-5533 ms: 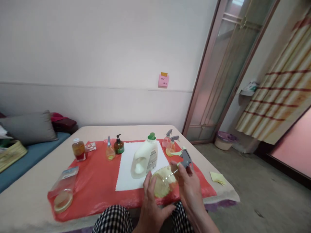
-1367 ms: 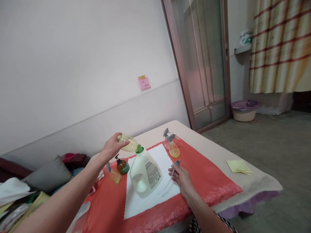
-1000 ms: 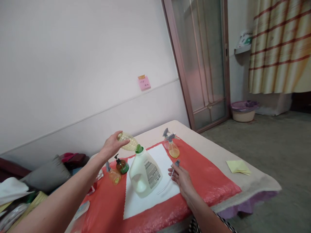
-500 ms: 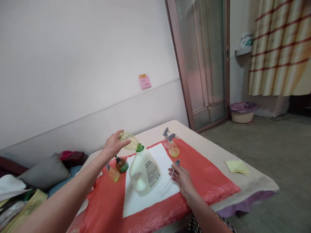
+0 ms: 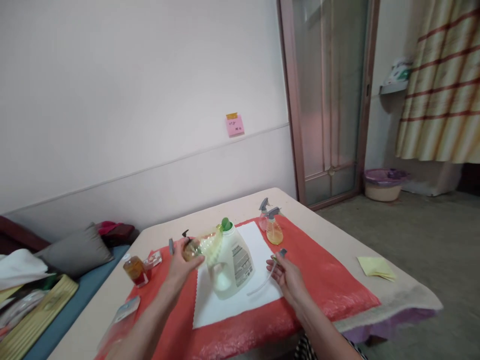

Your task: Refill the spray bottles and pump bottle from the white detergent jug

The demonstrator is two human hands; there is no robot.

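My left hand [image 5: 183, 265] is closed round the lower end of a clear plastic bottle [image 5: 209, 246], which looks blurred and yellowish. The bottle leans, its neck slanting up toward the green spout [image 5: 226, 224] of a large pale jug [image 5: 240, 257]; whether they touch I cannot tell. The jug stands upright on a white cloth [image 5: 210, 315]. To the right of it, my right hand [image 5: 288, 280] grips a grey spray head [image 5: 283, 253], its thin clear tube [image 5: 262, 287] hanging over the cloth. A dark pump bottle [image 5: 192, 250] is partly hidden behind my left hand.
Two spray bottles [image 5: 275, 232] stand behind the white cloth on the red sheet [image 5: 322, 265]. An amber bottle [image 5: 135, 271] and a small packet [image 5: 153, 259] are at the left. Yellow paper [image 5: 376, 267] lies near the table's right edge. The wall runs along the back.
My left hand has come down with the bottle, whose neck has swung from slanting down into the spout to slanting up. My right hand keeps the spray head. The view has turned slightly left.
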